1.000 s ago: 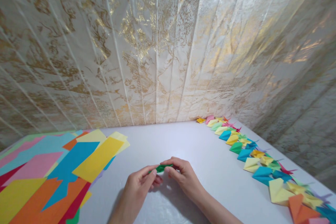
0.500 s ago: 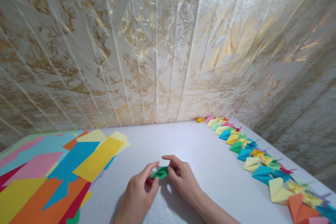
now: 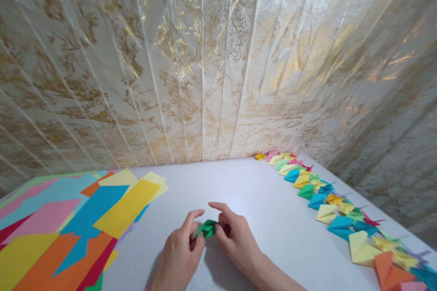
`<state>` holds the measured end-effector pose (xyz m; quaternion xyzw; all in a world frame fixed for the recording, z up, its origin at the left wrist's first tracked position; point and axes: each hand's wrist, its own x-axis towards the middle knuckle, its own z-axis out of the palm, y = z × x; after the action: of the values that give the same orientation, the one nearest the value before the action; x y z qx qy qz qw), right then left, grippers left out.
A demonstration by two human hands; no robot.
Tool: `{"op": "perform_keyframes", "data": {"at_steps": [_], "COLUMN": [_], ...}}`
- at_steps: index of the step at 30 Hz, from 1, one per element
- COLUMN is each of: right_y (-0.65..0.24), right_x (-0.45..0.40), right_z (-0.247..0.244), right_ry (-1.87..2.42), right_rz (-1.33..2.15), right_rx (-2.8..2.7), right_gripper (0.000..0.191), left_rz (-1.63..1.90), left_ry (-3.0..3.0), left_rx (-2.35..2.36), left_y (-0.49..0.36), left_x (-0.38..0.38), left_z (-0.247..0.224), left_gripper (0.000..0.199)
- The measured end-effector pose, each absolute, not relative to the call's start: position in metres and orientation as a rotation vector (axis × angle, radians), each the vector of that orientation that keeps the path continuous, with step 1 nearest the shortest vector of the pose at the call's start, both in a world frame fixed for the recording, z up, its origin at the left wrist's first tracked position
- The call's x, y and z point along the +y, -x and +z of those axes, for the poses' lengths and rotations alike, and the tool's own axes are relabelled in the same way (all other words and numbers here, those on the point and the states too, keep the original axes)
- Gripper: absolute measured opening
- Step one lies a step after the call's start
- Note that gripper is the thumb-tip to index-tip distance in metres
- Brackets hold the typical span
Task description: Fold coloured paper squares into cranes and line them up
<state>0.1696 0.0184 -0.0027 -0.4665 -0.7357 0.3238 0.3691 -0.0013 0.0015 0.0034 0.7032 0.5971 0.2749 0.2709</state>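
Note:
A small piece of folded green paper (image 3: pixel 207 228) is held just above the white table, between my two hands. My left hand (image 3: pixel 182 250) pinches its left end between thumb and fingers. On the other side, my right hand (image 3: pixel 239 238) grips the right end, with thumb and curled fingers closed and the index finger stretched out over the top. Creased flaps show in the middle of the paper; both its ends are partly hidden by my fingertips.
Overlapping sheets of coloured paper (image 3: pixel 102 209) cover the left of the white table (image 3: pixel 211 182). Along the right edge runs a long row of folded paper cranes (image 3: pixel 341 226) in many colours. A gold-patterned curtain (image 3: pixel 201 77) hangs behind the table.
The green paper has tilted and shifted slightly down and left, showing more of its folded flaps. Both hands keep hold of it with small finger movements.

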Motion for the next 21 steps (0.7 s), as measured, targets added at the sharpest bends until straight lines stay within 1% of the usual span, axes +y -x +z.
{"op": "perform_keyframes", "data": {"at_steps": [6,12,18,21], "right_y": [-0.168,-0.17,-0.17,-0.166], "right_x": [0.016,0.02,0.018,0.017], "right_z": [-0.003,-0.006,-0.006,-0.006], "right_ry": [1.173,1.149,1.135,1.176], "right_rz": [0.835,0.838,0.788,0.787], "right_rx": [-1.944,-1.918,-1.965,-1.964], "right_gripper": [0.056,0.048,0.046,0.038], "left_rz": [0.689,0.62,0.686,0.704], "left_ry": [-1.926,-1.996,-1.941,-1.979], "left_rx": [1.607,1.636,1.623,1.609], "left_y": [0.0,-0.002,0.0,-0.002], "left_x": [0.001,-0.001,-0.001,-0.003], "left_z": [0.005,0.008,0.003,-0.003], "left_gripper": [0.043,0.04,0.04,0.038]}}
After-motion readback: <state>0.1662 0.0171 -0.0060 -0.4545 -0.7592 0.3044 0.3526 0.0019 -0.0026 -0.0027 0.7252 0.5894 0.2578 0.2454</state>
